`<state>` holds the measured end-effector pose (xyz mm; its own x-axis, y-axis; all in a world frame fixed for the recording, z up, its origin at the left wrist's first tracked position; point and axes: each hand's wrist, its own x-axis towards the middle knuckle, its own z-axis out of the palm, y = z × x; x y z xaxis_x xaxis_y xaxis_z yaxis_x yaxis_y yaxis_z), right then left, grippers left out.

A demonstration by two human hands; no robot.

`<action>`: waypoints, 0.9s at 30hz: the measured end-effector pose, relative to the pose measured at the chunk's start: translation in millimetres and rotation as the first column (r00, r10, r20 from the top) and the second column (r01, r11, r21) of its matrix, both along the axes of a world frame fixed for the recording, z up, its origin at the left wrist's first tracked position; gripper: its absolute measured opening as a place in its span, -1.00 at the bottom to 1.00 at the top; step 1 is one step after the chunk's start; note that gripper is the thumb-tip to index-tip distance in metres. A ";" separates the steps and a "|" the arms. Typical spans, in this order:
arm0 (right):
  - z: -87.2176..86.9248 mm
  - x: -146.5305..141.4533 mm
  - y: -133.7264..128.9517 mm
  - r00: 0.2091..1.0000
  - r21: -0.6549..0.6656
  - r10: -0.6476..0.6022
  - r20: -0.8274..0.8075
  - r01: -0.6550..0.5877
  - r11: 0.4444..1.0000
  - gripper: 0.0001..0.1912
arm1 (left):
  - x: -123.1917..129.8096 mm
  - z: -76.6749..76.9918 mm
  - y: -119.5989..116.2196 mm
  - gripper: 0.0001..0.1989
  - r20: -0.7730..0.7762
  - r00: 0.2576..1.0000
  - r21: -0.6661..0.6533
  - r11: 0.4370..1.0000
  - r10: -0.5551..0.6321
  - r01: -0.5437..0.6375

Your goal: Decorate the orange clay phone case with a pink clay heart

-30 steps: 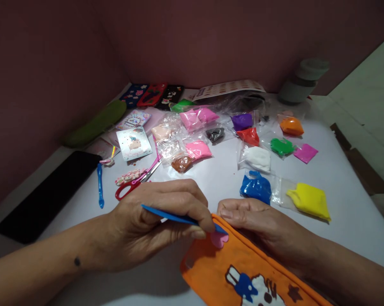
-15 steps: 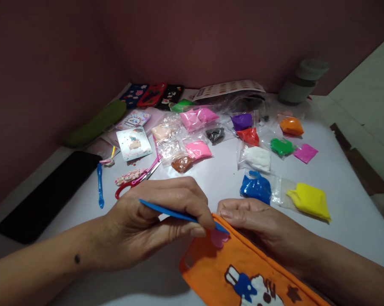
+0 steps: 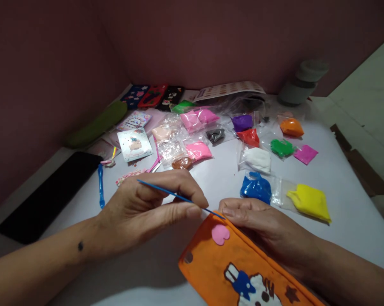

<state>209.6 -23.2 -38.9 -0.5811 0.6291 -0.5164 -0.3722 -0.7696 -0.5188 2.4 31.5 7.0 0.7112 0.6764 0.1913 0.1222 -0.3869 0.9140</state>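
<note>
Now the thin blue plastic tool [image 3: 166,191], pinched in the left hand [image 3: 156,210], is turned edge-on and clear of the flat pink heart [image 3: 220,234], leaving its whole outline exposed on the orange decorated case [image 3: 200,250], which the right hand [image 3: 271,225] grips by its edge above the white bench [image 3: 137,276].

Left grip [image 3: 160,208] pinches near curled right grip [image 3: 263,221].

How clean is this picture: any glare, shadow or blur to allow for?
In the head view, light is dim and the wall dark; same view, glare spots fleck the blue bag; same view, soft shadow lies on the table below the left hand; same view, the bottle is blurred, the pink heart clearer.
</note>
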 end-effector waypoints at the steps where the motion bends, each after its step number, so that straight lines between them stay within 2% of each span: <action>1: 0.1 -0.2 -0.1 1.000 -0.001 -0.002 -0.006 0.002 1.000 -0.70 | -0.3 -1.0 0.1 -0.89 -0.007 1.000 -0.003 1.000 0.019 -0.019; 5: 0.9 -0.7 0.2 0.999 -0.002 -0.013 -0.045 0.013 1.000 -0.71 | -0.4 -3.0 -0.5 -0.89 0.005 1.000 0.022 0.999 -0.024 0.024; 16: 4.0 -2.3 0.7 1.000 -0.025 -0.025 0.015 0.025 0.999 -0.69 | 0.7 -1.3 1.1 -0.88 0.003 0.994 0.059 0.993 -0.106 0.106; 27: 5.5 -3.0 0.6 0.999 -0.025 -0.029 0.014 0.030 0.999 -0.69 | 0.4 3.2 -1.3 -0.88 -0.051 0.992 0.065 0.991 -0.118 0.121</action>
<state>206.6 -22.6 -33.3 -0.5552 0.6322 -0.5404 -0.3878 -0.7716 -0.5043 2.8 30.2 10.2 0.7953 0.5728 0.1985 0.1133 -0.4621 0.8796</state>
